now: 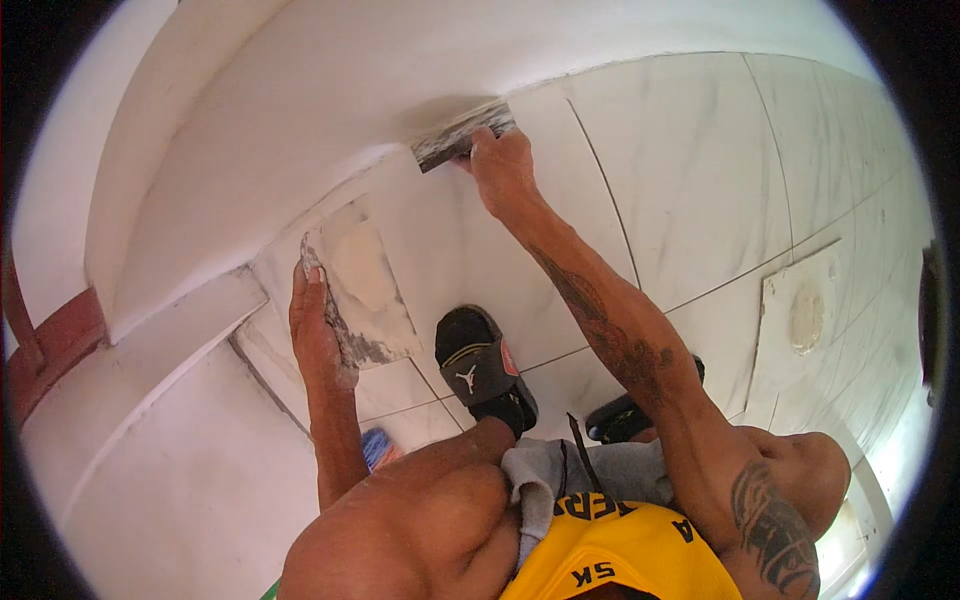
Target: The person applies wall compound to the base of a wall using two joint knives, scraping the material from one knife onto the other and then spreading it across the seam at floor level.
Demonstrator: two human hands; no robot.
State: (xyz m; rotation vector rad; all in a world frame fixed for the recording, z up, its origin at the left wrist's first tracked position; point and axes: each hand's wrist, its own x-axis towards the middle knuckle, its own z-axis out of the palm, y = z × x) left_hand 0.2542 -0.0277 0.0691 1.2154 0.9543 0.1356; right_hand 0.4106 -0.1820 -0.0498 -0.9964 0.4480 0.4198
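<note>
My left hand [318, 325] grips the edge of a flat, pale square board [385, 315], thumb on top. Cream-coloured paste [362, 262] is spread over its middle, and grey smears mark its edges. Farther off, my right hand [500, 165] is closed on a flat, wide-bladed scraper [445, 157] with a dark edge. Pale smears streak its blade, which is at the foot of the white wall [330, 100], where wall and floor meet. My fingers hide its handle, so I cannot tell its exact kind.
Large white veined tiles [690, 170] cover the floor. On the right lies another flat slab [800, 310] with a pale round patch. My black slide sandal [475, 360] is between my arms. A blue and orange item [378, 448] sits beside my left knee. Left, a raised white ledge [150, 360] meets a red-brown piece [65, 340].
</note>
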